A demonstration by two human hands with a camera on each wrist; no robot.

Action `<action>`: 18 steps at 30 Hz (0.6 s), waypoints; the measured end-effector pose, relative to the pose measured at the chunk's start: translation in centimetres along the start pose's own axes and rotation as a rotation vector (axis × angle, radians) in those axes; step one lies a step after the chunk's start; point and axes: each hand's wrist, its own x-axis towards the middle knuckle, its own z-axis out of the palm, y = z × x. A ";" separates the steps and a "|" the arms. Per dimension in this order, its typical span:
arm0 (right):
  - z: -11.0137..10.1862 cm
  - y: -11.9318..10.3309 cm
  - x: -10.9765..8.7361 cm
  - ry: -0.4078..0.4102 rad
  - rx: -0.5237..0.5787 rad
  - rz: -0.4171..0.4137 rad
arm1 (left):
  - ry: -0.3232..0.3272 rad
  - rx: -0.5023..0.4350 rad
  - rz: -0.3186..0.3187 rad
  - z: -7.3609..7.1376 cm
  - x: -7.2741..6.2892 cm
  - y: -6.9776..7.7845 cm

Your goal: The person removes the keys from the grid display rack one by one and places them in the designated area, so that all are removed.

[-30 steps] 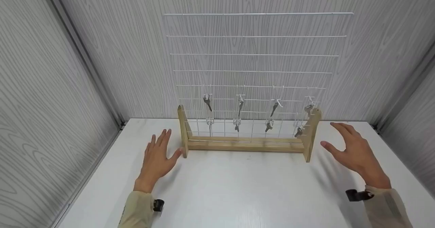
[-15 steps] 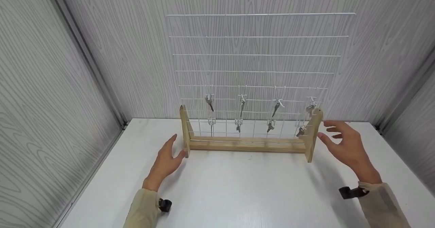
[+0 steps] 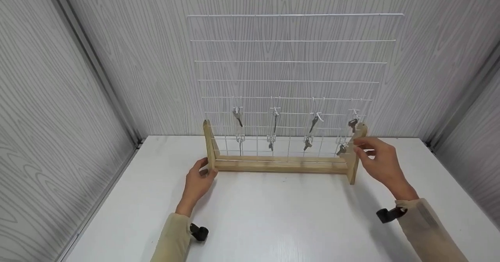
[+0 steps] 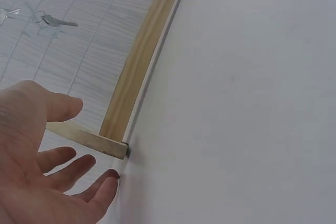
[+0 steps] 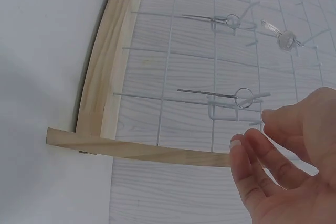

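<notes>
A wooden-footed stand [image 3: 281, 165] carries an upright white wire grid [image 3: 287, 61]. Silver keys hang on hooks in two rows; one key [image 3: 352, 124] is at the upper right, another key [image 3: 237, 116] at the upper left. My left hand [image 3: 198, 182] is around the left wooden end piece [image 3: 210, 147], thumb in front and fingers on the outer side. The left wrist view shows gaps between them and the wood. My right hand [image 3: 381, 160] is at the right end piece [image 3: 352, 164]. In the right wrist view its loosely bent fingers [image 5: 241, 163] overlap the wood, thumb apart.
The stand is on a white table [image 3: 265, 215], close to the grey wood-grain back wall [image 3: 164, 59]. A side panel [image 3: 43, 117] rises at the left and another at the right. Dark wrist cameras are strapped over both sleeves.
Both hands have moved inward to the stand's end pieces, their fingers bending more. The upper right key hangs at a different angle. The stand stays in about the same place.
</notes>
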 end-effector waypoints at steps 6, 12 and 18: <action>0.9 0.0 0.7 -0.027 0.018 0.005 | 0.065 -0.087 -0.001 0.9 0.2 -0.3; 1.6 0.0 1.4 -0.046 0.018 0.023 | 0.120 -0.208 0.045 1.2 0.2 -0.9; 1.7 0.0 1.8 -0.052 0.012 0.032 | 0.091 -0.305 0.020 1.3 0.1 -1.4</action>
